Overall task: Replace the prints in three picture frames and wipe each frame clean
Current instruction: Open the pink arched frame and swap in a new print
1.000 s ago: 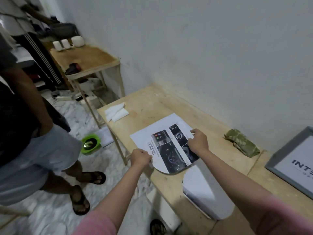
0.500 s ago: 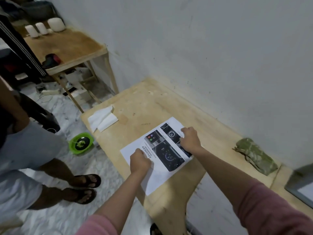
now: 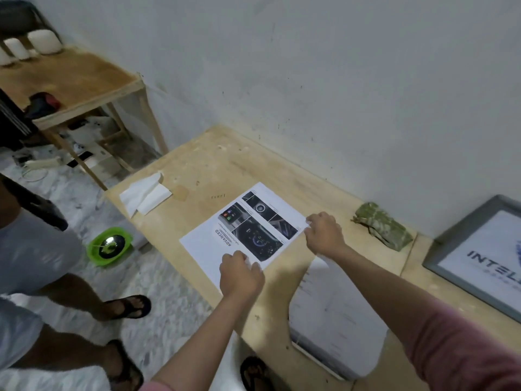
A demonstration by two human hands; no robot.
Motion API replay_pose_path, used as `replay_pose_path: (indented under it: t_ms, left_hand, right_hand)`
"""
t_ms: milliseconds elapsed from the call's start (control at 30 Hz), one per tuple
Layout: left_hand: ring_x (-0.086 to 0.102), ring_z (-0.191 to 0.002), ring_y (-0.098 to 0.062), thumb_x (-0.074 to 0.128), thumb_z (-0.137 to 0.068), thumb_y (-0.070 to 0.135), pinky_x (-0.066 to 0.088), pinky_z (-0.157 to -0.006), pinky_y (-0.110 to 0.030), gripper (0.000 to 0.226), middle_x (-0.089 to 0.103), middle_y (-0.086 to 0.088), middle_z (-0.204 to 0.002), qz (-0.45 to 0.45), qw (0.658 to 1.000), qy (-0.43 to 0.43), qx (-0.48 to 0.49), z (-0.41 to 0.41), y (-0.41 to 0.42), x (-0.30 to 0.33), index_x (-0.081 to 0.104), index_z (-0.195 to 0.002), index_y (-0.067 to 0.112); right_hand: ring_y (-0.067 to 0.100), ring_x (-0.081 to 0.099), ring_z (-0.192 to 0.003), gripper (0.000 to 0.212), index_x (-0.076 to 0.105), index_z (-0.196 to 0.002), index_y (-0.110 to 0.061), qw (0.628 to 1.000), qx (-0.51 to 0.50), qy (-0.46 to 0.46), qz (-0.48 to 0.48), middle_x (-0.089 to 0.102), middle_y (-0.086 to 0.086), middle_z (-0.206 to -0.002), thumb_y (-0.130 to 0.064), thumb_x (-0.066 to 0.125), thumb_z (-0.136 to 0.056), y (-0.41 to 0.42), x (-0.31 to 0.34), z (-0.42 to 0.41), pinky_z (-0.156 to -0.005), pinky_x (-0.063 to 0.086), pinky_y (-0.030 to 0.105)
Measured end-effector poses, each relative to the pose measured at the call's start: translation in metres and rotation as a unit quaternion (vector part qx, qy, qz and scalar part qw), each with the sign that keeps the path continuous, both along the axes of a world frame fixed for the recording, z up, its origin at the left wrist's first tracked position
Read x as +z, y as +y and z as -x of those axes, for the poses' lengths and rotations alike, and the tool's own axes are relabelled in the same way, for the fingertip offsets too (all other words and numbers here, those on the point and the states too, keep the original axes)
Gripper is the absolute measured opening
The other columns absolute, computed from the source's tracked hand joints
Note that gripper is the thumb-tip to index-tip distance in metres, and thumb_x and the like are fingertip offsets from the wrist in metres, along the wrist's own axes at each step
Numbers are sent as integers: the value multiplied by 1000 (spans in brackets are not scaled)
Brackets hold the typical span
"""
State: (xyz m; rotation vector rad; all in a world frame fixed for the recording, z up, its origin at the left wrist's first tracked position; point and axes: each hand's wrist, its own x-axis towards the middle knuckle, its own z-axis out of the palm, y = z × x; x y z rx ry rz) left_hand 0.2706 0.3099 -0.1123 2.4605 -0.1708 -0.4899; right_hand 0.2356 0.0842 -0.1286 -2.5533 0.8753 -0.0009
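A printed sheet with dark car-dashboard pictures and the word ADVANCED lies flat on the wooden table. My left hand pinches its near edge. My right hand grips its right edge. A grey picture frame holding a white print with dark lettering lies at the far right, apart from both hands. A crumpled green cloth sits against the wall between the sheet and the frame.
White folded tissues lie on the table's left corner. A pale sheet or box sits in the table's cut-out under my right forearm. Another person's legs stand left. A green bowl is on the floor. A second wooden table stands behind.
The sheet has slid along the table away from the cut-out, and both hands moved with it while holding its edges. The view shifted, bringing the grey frame into sight again.
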Motion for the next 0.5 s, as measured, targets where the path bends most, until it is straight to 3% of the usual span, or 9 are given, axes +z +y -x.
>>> replay_pose_path:
  t_ms: [133,233,400,500]
  left_hand:
    - [50,-105,-24,63,-79,42,49,-84,-36,38,41,-1,-108,5,997,57,-49,55,-6,0,51,-103,16]
    - [50,-111,-28,69,-74,56,47,-85,-36,65,43,-8,-117,-73,989,59,-119,94,-9,-3,47,-113,10]
    - [52,-107,-26,81,-61,52,51,-83,-34,76,44,-7,-116,-145,981,41,-119,135,-14,-5,42,-112,11]
    - [52,-103,-27,85,-60,44,49,-80,-32,77,41,-9,-120,-160,981,59,-97,142,-21,-5,40,-113,12]
  right_hand:
    - [33,46,-114,34,57,-120,-14,999,-5,41,12,51,11,-116,-27,53,-89,-3,9,64,-91,39,39]
    - [33,48,-106,22,51,-97,-19,996,5,86,24,45,7,-100,-37,56,-84,-2,11,112,-79,39,38]
    - [29,46,-108,68,47,-119,-18,980,-7,189,55,45,8,-118,-64,62,-72,-3,8,157,-85,43,41]
    - [27,44,-104,67,47,-108,-17,983,-25,180,36,41,6,-114,-65,68,-66,-6,3,170,-78,42,36]
